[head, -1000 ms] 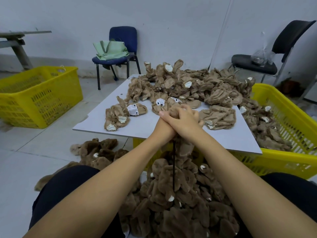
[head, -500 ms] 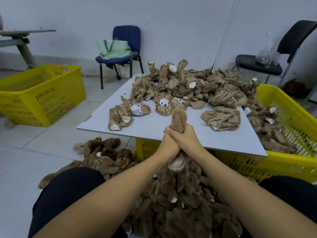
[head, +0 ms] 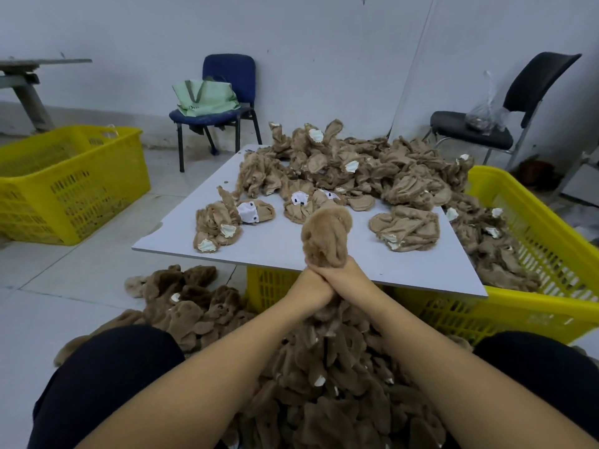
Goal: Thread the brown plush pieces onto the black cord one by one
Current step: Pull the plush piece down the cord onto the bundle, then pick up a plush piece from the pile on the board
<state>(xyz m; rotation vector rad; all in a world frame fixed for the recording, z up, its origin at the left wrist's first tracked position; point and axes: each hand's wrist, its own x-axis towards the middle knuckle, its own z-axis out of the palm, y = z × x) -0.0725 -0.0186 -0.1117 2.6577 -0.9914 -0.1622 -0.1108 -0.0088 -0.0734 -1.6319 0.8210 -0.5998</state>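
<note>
While both hands meet at centre, noted from near to far:
Lap: dark-clad knees [head: 107,377] either side; heap of threaded brown plush [head: 327,384] between them, running up to the hands.
Left hand [head: 309,288]: fingers curled round base of the raised plush piece [head: 325,236].
Right hand [head: 345,277]: clasped over the left, also gripping the piece's base.
Plush piece: held upright above the fists, at near edge of white board [head: 278,247].
Black cord: hidden under plush; cannot tell its position.
Board: rests on yellow crate [head: 534,306]; loose tan plush pieces [head: 356,170] piled on far half, spilling into the crate.
Floor left: second yellow crate [head: 68,179].
Far wall: blue chair [head: 227,92] with green bag [head: 205,97]; black chair [head: 505,115] with clear plastic bag [head: 484,111].
</note>
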